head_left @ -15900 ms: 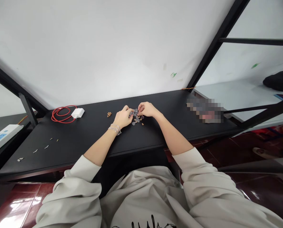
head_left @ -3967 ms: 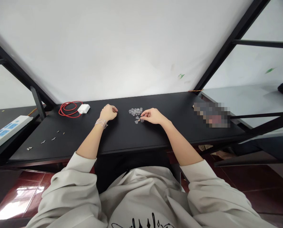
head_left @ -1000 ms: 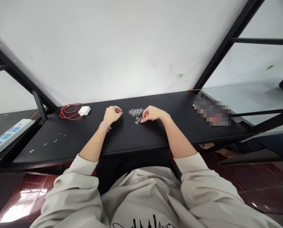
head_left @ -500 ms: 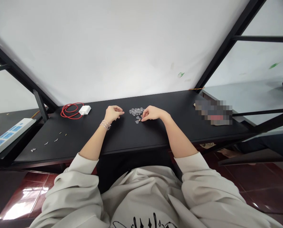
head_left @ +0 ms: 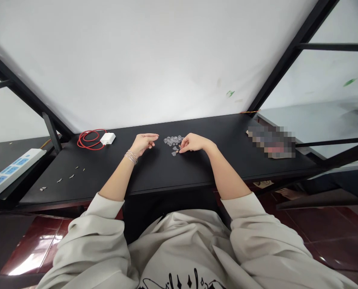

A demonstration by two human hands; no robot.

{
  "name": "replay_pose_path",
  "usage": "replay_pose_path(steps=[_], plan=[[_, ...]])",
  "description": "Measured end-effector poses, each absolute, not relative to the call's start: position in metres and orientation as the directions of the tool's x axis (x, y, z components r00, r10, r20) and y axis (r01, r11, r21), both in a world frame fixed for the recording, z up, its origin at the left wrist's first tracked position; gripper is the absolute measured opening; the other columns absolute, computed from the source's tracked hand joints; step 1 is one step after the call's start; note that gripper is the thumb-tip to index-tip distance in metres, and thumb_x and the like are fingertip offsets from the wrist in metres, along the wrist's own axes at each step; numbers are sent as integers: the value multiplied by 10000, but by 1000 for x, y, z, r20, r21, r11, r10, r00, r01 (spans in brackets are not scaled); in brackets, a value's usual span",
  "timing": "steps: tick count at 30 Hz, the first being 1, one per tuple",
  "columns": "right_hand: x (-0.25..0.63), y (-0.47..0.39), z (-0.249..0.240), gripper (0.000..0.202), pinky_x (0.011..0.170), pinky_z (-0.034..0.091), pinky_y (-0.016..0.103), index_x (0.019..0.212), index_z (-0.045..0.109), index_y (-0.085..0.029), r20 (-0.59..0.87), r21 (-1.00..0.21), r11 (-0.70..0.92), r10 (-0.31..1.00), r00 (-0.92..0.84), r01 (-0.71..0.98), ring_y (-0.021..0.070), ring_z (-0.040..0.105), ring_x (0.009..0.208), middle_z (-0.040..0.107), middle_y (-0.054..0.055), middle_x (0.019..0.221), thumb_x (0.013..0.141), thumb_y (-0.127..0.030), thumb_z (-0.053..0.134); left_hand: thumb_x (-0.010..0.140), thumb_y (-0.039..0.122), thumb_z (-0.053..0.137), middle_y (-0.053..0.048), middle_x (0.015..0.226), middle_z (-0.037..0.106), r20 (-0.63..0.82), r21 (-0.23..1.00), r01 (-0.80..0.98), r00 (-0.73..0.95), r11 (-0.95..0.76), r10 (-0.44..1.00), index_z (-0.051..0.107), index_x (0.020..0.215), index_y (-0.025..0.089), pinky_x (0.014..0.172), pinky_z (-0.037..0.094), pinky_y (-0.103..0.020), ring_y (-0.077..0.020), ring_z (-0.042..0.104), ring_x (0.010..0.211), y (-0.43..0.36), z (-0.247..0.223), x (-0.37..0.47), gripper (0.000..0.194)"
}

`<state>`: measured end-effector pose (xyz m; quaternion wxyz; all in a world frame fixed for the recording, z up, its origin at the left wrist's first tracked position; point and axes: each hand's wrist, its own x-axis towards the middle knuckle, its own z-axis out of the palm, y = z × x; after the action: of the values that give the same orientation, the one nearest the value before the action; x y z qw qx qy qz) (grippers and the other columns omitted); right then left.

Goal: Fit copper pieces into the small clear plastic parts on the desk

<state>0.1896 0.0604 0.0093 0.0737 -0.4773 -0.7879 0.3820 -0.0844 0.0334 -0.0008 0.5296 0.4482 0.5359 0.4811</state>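
On the black tabletop (head_left: 166, 172), a cluster of small clear round pieces (head_left: 173, 140) lies between my hands. Two small clear fan-shaped pieces (head_left: 174, 153) with gold-coloured ends lie just in front of the cluster. My right hand (head_left: 193, 143) is closed in a pinch at those gold-coloured ends, its fingertips partly covering them. To the left of the cluster, my left hand (head_left: 144, 143) hovers over the table with its index finger stretched out and its thumb apart below. Nothing shows in it. Thin bracelets (head_left: 131, 156) circle my left wrist.
A white adapter (head_left: 108, 138) with a coiled red cable (head_left: 88, 139) lies at the back left. Several tiny scraps (head_left: 59, 180) are scattered at the front left. A power strip (head_left: 15, 172) is at the far left. A blurred flat item (head_left: 272, 142) lies at right.
My left index finger has straightened towards the clear pieces, and my left hand has turned slightly. My right hand has stayed in its pinch at the same spot.
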Motion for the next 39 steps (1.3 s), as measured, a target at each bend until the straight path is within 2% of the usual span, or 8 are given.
replay_pose_path(steps=[5,7,10,13,17,22,26,39], plan=[[190,63,6,296,529,465,239,826,777,-147,-247,-662,262,809,-534,703,157,636,651,760,73,814,677,-382,880,703,106,803,-75,758,702,-91,995,44,-60,94,994,766,843,89,451,436,-203,-90,600,528,35,-2,-86,145],[191,63,6,299,530,465,240,819,774,-150,-248,-665,258,809,-533,701,152,630,643,761,70,818,673,-387,883,729,112,774,-65,752,701,-21,985,168,-114,40,993,744,832,101,453,452,-212,-96,598,518,36,-3,-87,108],[191,63,6,298,531,467,241,811,764,-151,-248,-674,248,811,-530,696,149,625,640,760,66,821,669,-383,886,718,82,752,-46,780,710,136,899,435,-171,-49,976,707,806,130,449,466,-219,-94,590,492,36,-6,-91,109],[191,62,6,274,532,470,240,804,749,-151,-248,-679,242,813,-527,693,144,617,625,748,57,784,677,-353,882,711,55,729,-35,789,708,190,840,536,-152,-81,970,677,783,144,450,483,-218,-102,608,503,37,-10,-93,126],[190,60,8,237,532,481,240,808,725,-151,-246,-688,226,821,-516,689,128,603,581,739,47,763,703,-307,868,724,57,716,-37,775,701,143,896,440,-156,-61,977,695,802,136,437,479,-219,-102,602,506,38,-12,-91,114],[191,59,9,234,517,474,238,825,716,-148,-258,-692,210,822,-507,691,117,593,557,738,50,773,723,-298,864,721,43,751,-49,686,678,-86,989,110,-99,97,991,740,791,96,471,477,-207,-90,584,517,35,-4,-83,89],[191,60,9,261,527,485,245,815,720,-152,-256,-694,211,821,-510,688,118,594,553,736,46,765,700,-317,886,664,28,826,-97,781,728,-199,977,-77,16,200,980,757,788,75,554,521,-201,-87,622,585,32,0,-82,149],[191,60,9,249,532,495,233,811,717,-144,-261,-685,212,822,-507,697,117,601,567,741,58,787,716,-311,877,636,111,915,-131,832,752,-204,976,-60,60,208,977,759,789,67,647,592,-240,-122,675,637,33,-2,-84,223]])
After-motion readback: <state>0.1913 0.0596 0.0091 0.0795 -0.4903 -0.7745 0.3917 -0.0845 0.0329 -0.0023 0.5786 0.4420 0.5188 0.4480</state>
